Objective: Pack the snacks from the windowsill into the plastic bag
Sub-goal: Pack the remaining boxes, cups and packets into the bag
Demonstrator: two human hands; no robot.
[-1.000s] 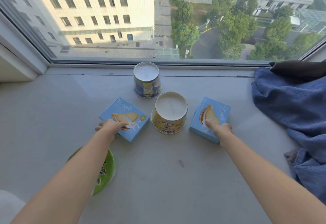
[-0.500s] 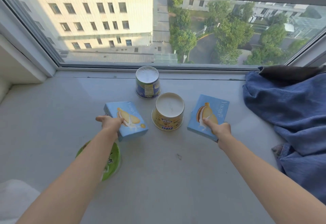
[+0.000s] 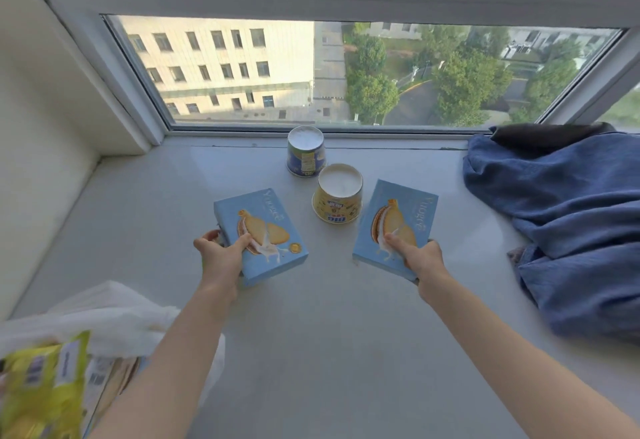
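Note:
Two light blue biscuit boxes are lifted off the windowsill (image 3: 311,334). My left hand (image 3: 221,255) grips the left box (image 3: 266,234) at its near left corner, thumb on top. My right hand (image 3: 420,258) holds the right box (image 3: 398,220) by its near edge, thumb on the picture. Between and behind them stand two upside-down cups: a yellow one (image 3: 337,196) and a blue one (image 3: 306,154). The white plastic bag (image 3: 114,317) lies at the lower left with a yellow-green packet (image 3: 41,379) and other packs inside.
A crumpled blue cloth (image 3: 571,224) covers the right side of the sill, with a dark item (image 3: 540,135) on top near the glass. The window frame runs along the back and a wall closes the left side.
Both boxes have been picked up from the sill and drawn nearer to me. The view has pulled back, so the bag and its contents now show at lower left; the green lid is out of sight.

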